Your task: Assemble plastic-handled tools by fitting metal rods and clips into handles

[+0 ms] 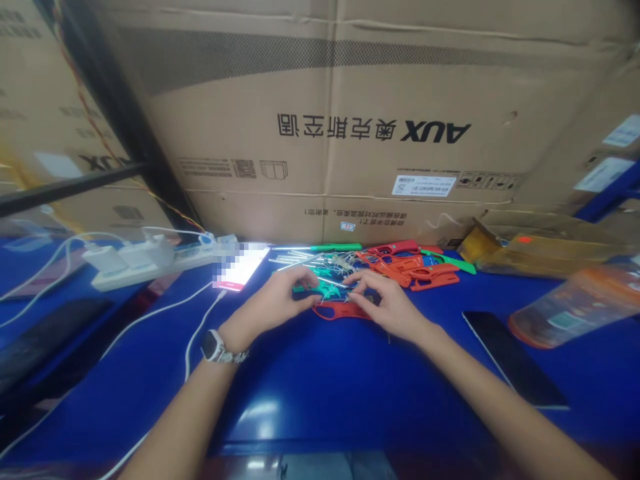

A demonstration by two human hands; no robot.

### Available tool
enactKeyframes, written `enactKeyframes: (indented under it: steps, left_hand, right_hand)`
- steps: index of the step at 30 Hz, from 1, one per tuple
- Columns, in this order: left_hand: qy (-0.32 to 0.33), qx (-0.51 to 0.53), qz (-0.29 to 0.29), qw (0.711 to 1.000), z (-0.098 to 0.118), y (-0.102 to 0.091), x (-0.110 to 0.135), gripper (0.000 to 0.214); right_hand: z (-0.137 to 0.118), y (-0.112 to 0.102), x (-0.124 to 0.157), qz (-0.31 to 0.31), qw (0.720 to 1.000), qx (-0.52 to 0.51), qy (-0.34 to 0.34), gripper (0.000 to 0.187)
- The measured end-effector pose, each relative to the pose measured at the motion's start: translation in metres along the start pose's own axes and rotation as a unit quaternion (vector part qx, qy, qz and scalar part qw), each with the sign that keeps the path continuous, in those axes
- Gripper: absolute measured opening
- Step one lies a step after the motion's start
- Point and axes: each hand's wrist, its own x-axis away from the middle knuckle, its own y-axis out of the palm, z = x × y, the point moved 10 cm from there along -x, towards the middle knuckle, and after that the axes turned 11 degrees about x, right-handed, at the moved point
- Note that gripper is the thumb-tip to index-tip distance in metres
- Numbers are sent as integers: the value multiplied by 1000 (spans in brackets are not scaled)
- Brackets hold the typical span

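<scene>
My left hand (pixel 287 297), with a watch on its wrist, has its fingers curled close to green plastic pieces (pixel 327 288). Whatever it grips is too small to make out. Opposite it, my right hand (pixel 385 303) is closed, its fingertips pinched at the end of a thin metal rod (pixel 333 283) that spans the gap between the hands. Below the fingertips lies a red plastic handle (pixel 343 311) with a loop. Behind the hands are loose thin rods (pixel 295 258), pale strings or small parts (pixel 345 262) and a heap of orange-red plastic handles (pixel 425 272).
A lit phone (pixel 245 263) and a white power strip (pixel 155 263) with cables are at the left. At the right lie a dark phone (pixel 515 360), a clear jar (pixel 575 310) with an orange lid and a brown package (pixel 530 240). A large cardboard box (pixel 240 87) walls the back.
</scene>
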Motion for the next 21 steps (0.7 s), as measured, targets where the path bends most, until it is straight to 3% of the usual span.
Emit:
enactKeyframes:
  steps: [3, 6, 10, 18, 21]
  left_hand:
    - [16, 58, 22, 998, 10, 2, -1, 24]
    - [-4, 89, -28, 996, 8, 14, -2, 18]
    - [-36, 102, -60, 992, -5, 19, -2, 16]
    - [-32, 98, -82, 991, -12, 25, -3, 12]
    - [-27, 94, -78, 992, -10, 20, -3, 13]
  right_hand:
    - [-14, 6, -4, -21, 996, 57, -63, 12]
    - [-19, 13, -4, -20, 993, 70, -96, 13]
    - [-13, 19, 0, -6, 997, 25, -78, 11]
    - [-10, 26, 2, 9, 998, -26, -64, 8]
    - [-2, 26, 1, 22, 998, -51, -30, 20]
